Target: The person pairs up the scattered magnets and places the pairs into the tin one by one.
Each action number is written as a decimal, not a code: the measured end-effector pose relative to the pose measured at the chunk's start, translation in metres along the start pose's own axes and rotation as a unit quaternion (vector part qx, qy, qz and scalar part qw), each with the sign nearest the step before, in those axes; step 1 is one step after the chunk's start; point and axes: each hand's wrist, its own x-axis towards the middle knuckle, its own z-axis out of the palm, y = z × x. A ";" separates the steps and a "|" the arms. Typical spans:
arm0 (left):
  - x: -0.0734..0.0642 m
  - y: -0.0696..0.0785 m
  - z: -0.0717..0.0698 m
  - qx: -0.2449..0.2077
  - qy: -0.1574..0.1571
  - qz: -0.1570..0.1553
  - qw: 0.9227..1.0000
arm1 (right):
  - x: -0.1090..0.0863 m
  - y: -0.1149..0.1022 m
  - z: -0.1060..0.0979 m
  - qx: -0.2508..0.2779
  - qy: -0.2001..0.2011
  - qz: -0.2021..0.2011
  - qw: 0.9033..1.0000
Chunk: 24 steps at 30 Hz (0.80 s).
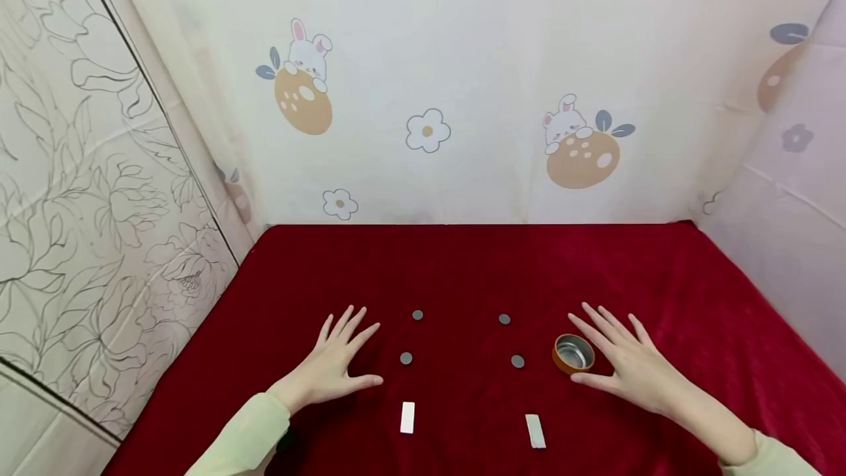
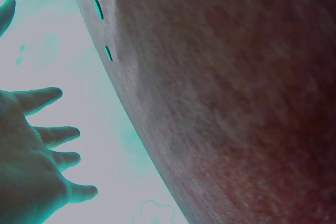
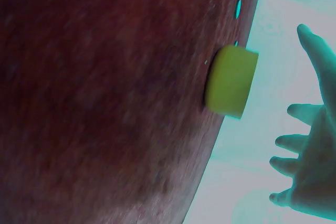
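My left hand [image 1: 333,366], fingers spread, is held over the left part of the red cloth and holds nothing. Nearest to it are two small grey coin-like discs [image 1: 406,358] and a white rectangular piece [image 1: 407,417]. On the other side, my right hand [image 1: 631,367] also has its fingers spread and grips nothing. A shallow round tin [image 1: 562,366], orange outside and silvery inside, stands open side up by its thumb and index finger. In the right wrist view, the tin [image 3: 231,82] stands apart from the fingers. Two more grey discs [image 1: 518,361] and a pale rectangular piece [image 1: 536,431] lie left of the tin.
Red velvety cloth [image 1: 463,263] covers the table. Behind it hangs a pale curtain [image 1: 476,57] printed with rabbits and flowers. A flower-patterned panel [image 1: 99,131] borders the left side, and a pale cloth [image 1: 793,189] borders the right.
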 end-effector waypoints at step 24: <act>0.002 0.027 0.005 -0.090 -0.035 0.026 0.995 | 0.008 -0.049 0.002 0.075 0.001 -0.052 0.996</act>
